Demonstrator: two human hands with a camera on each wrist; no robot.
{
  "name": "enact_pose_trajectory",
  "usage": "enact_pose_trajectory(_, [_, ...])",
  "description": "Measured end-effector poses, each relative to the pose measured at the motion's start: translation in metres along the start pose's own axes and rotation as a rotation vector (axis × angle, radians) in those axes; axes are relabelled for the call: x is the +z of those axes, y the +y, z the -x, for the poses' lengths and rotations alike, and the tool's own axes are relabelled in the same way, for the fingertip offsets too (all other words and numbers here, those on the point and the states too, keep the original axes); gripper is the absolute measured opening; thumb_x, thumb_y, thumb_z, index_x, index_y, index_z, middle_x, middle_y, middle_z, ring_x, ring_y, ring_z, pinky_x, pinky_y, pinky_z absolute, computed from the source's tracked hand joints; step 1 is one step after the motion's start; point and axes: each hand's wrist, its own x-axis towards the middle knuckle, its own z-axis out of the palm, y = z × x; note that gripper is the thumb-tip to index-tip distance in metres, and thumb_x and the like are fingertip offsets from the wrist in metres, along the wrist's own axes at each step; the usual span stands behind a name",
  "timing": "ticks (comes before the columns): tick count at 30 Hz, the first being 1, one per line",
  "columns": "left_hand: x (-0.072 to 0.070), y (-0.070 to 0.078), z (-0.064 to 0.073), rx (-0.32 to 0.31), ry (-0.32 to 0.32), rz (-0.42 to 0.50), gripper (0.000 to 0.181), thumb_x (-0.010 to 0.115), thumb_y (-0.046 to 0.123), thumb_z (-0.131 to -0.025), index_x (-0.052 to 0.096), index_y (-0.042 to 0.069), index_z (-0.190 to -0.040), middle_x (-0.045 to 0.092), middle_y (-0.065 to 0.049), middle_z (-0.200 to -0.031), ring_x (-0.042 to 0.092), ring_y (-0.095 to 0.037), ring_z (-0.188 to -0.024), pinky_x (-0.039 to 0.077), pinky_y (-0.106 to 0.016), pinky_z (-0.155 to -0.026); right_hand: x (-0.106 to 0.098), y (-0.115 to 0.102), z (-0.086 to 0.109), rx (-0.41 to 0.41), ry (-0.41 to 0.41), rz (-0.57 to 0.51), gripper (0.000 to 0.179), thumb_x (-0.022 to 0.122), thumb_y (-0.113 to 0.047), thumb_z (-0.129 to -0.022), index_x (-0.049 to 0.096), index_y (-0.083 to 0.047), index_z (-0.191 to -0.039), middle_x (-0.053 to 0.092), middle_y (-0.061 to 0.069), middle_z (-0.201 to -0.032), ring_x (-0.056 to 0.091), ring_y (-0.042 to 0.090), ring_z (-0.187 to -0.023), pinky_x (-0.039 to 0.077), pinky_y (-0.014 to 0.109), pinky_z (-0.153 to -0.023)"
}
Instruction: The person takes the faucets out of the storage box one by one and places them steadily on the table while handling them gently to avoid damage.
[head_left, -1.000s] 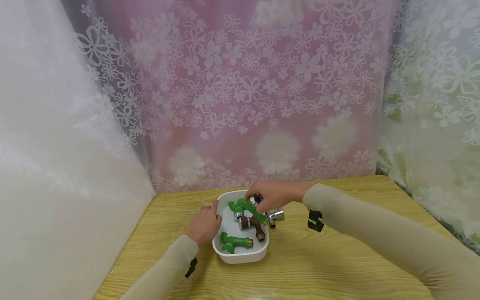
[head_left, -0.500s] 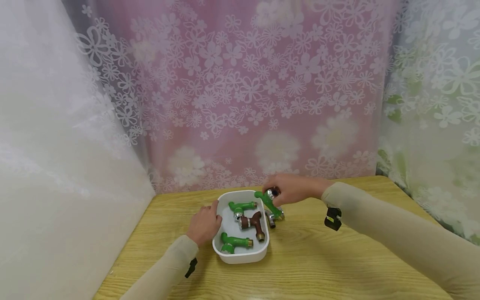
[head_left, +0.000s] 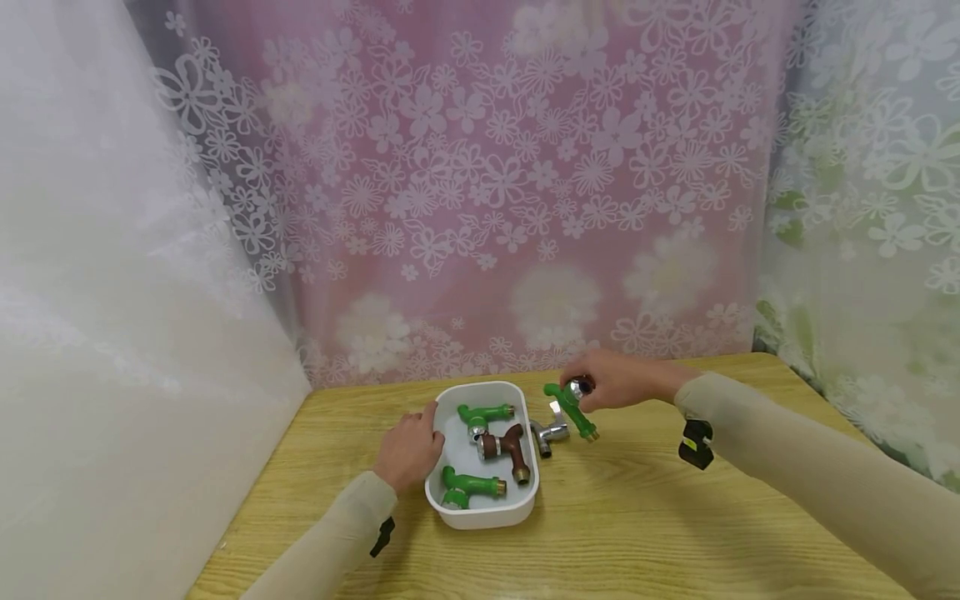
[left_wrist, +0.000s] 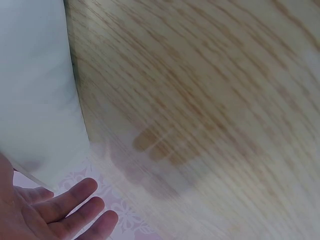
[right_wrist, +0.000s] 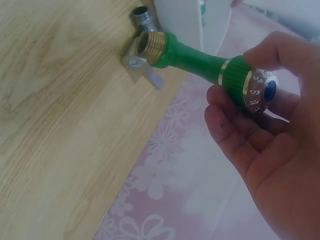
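Note:
My right hand [head_left: 611, 379] holds a green tap [head_left: 570, 408] over the table, to the right of a white tub [head_left: 487, 518]. In the right wrist view, thumb and fingers pinch the green tap [right_wrist: 195, 60] by its ribbed, silver-banded end; its brass threaded end points away from the hand. My left hand [head_left: 408, 450] rests at the tub's left rim, and in the left wrist view its fingers [left_wrist: 75, 210] are stretched out beside the white wall. Inside the tub lie a green tap [head_left: 487, 412], a brown tap [head_left: 513, 454] and another green tap [head_left: 472, 483].
A chrome tap [head_left: 552, 431] lies on the wooden table [head_left: 637, 517], right beside the tub's right wall. Flowered curtains [head_left: 525, 208] hang behind the table and to its right; a pale sheet [head_left: 150, 333] hangs at the left.
My right hand has lifted the green tap out of the tub and carried it to the right, past the chrome tap. My left hand stays at the rim.

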Motion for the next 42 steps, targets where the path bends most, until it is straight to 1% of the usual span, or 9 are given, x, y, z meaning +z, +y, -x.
enact_pose_trajectory(6, [0.002, -0.002, -0.001, 0.003, 0.014, -0.007, 0.053, 0.051, 0.026, -0.1, 0.044, 0.007, -0.148, 0.067, -0.018, -0.127, 0.064, -0.035, -0.113, 0.056, -0.052, -0.086, 0.005, 0.013, 0.006, 0.012, 0.01, -0.004, 0.037, 0.064, -0.011, -0.086, 0.07, -0.008, -0.122, 0.063, -0.007, -0.078, 0.047, 0.009, -0.061, 0.04, 0.026, -0.057])
enact_pose_trajectory(15, [0.001, 0.0, 0.0, -0.01, 0.001, 0.004, 0.053, 0.052, 0.026, -0.1, 0.044, 0.007, -0.149, 0.067, -0.018, -0.128, 0.064, -0.035, -0.114, 0.056, -0.052, -0.088, 0.015, 0.032, 0.01, 0.071, 0.01, -0.021, 0.037, 0.065, -0.012, -0.085, 0.07, -0.009, -0.122, 0.064, -0.008, -0.079, 0.048, 0.008, -0.061, 0.04, 0.026, -0.057])
enact_pose_trajectory(19, [0.001, 0.0, 0.0, -0.005, 0.007, 0.006, 0.053, 0.051, 0.026, -0.1, 0.044, 0.007, -0.149, 0.067, -0.018, -0.128, 0.064, -0.035, -0.115, 0.056, -0.051, -0.088, 0.021, 0.039, 0.011, 0.092, -0.002, -0.061, 0.039, 0.064, -0.011, -0.086, 0.068, -0.007, -0.124, 0.066, -0.007, -0.085, 0.05, 0.01, -0.064, 0.041, 0.027, -0.059])
enact_pose_trajectory(22, [0.002, 0.0, 0.0, -0.001, 0.012, 0.005, 0.053, 0.052, 0.026, -0.1, 0.044, 0.007, -0.149, 0.067, -0.018, -0.127, 0.064, -0.035, -0.115, 0.056, -0.051, -0.088, 0.023, 0.041, 0.011, 0.102, -0.009, -0.095, 0.04, 0.063, -0.009, -0.086, 0.067, -0.005, -0.125, 0.067, -0.003, -0.092, 0.051, 0.011, -0.067, 0.042, 0.029, -0.06])
enact_pose_trajectory(27, [0.003, -0.001, -0.001, -0.007, 0.006, 0.004, 0.054, 0.052, 0.026, -0.1, 0.043, 0.007, -0.149, 0.067, -0.018, -0.128, 0.064, -0.034, -0.115, 0.056, -0.051, -0.089, 0.028, 0.044, 0.011, 0.106, -0.003, -0.113, 0.039, 0.064, -0.008, -0.084, 0.068, -0.004, -0.123, 0.068, 0.001, -0.099, 0.053, 0.011, -0.069, 0.043, 0.029, -0.062])
enact_pose_trajectory(31, [0.004, -0.002, -0.001, -0.012, -0.002, 0.005, 0.054, 0.052, 0.027, -0.1, 0.043, 0.007, -0.15, 0.066, -0.018, -0.129, 0.064, -0.034, -0.116, 0.055, -0.051, -0.09, 0.033, 0.05, 0.01, 0.096, 0.001, -0.133, 0.038, 0.064, -0.007, -0.083, 0.069, -0.005, -0.12, 0.068, -0.001, -0.095, 0.051, 0.011, -0.068, 0.042, 0.028, -0.061])
enact_pose_trajectory(34, [0.004, -0.002, 0.0, -0.014, -0.006, 0.007, 0.054, 0.052, 0.027, -0.1, 0.043, 0.007, -0.15, 0.066, -0.018, -0.129, 0.064, -0.034, -0.116, 0.055, -0.051, -0.091, 0.036, 0.054, 0.01, 0.097, 0.002, -0.148, 0.037, 0.064, -0.007, -0.082, 0.069, -0.005, -0.119, 0.068, 0.0, -0.095, 0.053, 0.011, -0.07, 0.043, 0.028, -0.063])
enact_pose_trajectory(38, [0.004, -0.002, -0.001, -0.013, -0.003, 0.003, 0.054, 0.052, 0.027, -0.1, 0.042, 0.008, -0.15, 0.066, -0.018, -0.129, 0.064, -0.034, -0.115, 0.056, -0.051, -0.09, 0.038, 0.059, 0.011, 0.11, 0.009, -0.17, 0.037, 0.064, -0.008, -0.082, 0.069, -0.005, -0.119, 0.068, -0.001, -0.093, 0.054, 0.012, -0.071, 0.044, 0.029, -0.063])
enact_pose_trajectory(42, [0.004, -0.002, -0.001, -0.013, 0.0, -0.003, 0.054, 0.052, 0.027, -0.1, 0.042, 0.007, -0.15, 0.066, -0.018, -0.129, 0.064, -0.034, -0.115, 0.056, -0.051, -0.09, 0.038, 0.062, 0.012, 0.118, 0.01, -0.202, 0.038, 0.063, -0.007, -0.083, 0.068, -0.004, -0.121, 0.068, 0.001, -0.088, 0.054, 0.014, -0.068, 0.045, 0.03, -0.061])
